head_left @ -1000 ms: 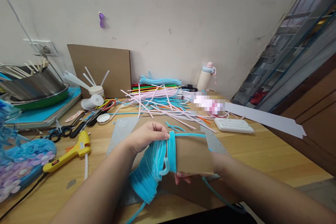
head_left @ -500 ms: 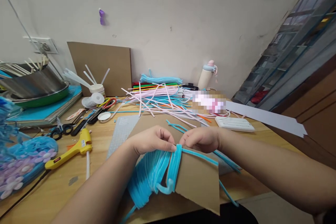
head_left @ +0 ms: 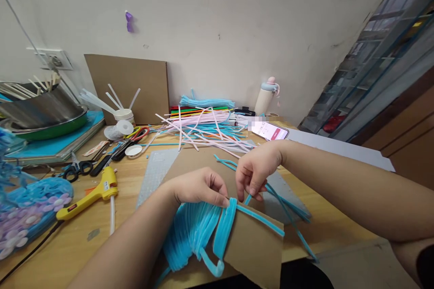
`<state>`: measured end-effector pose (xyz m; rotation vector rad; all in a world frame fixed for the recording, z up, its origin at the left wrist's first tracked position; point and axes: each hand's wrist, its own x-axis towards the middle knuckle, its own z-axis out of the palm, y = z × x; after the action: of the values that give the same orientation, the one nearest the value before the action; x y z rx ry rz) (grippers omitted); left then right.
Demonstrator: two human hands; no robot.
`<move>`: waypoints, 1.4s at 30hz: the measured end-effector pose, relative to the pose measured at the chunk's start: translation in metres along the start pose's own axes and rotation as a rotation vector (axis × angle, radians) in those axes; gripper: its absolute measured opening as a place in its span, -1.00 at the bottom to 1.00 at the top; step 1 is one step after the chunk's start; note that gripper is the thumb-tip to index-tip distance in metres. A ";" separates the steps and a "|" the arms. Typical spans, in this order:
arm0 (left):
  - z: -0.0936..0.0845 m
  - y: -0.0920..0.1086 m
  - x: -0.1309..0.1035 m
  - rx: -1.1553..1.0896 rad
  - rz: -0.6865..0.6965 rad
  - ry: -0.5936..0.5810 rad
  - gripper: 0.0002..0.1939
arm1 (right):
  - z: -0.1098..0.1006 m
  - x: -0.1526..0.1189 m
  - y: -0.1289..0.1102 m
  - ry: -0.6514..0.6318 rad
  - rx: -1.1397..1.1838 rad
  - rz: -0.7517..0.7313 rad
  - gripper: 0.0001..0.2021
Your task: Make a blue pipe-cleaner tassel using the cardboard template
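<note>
A brown cardboard piece (head_left: 256, 246) is wrapped in many turns of blue fuzzy stem (head_left: 191, 232). My left hand (head_left: 205, 189) pinches the top edge of the cardboard beside a separate narrow band of blue turns (head_left: 225, 228). One blue end curls below that band, and another lies across the bare cardboard to the right. Just behind the top edge, my right hand (head_left: 254, 174) has its fingers bent around a blue stem (head_left: 293, 221) that trails down to the right. The cardboard's underside is hidden.
Pink and blue stems (head_left: 206, 128) lie heaped by the wall. A yellow glue gun (head_left: 90, 196), scissors (head_left: 77, 167) and a blue flowered piece (head_left: 37, 212) are at left. A phone (head_left: 269, 131) and bottle (head_left: 266, 97) stand back right; a grey mat (head_left: 154, 171) lies beneath.
My right hand has lifted away from the top edge and turned, pulling a blue stem behind the cardboard. My left hand and the wrapped cardboard have shifted slightly lower in view.
</note>
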<state>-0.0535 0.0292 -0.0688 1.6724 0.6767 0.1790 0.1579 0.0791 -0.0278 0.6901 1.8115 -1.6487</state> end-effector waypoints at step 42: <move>-0.015 -0.013 0.015 -0.439 0.096 1.079 -0.71 | 0.073 0.054 0.007 1.643 -0.485 -0.193 -0.77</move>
<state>-0.0520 0.0505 -0.0812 1.0864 1.2276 1.2599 0.1311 0.0062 -0.0763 1.9479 3.1791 -0.3726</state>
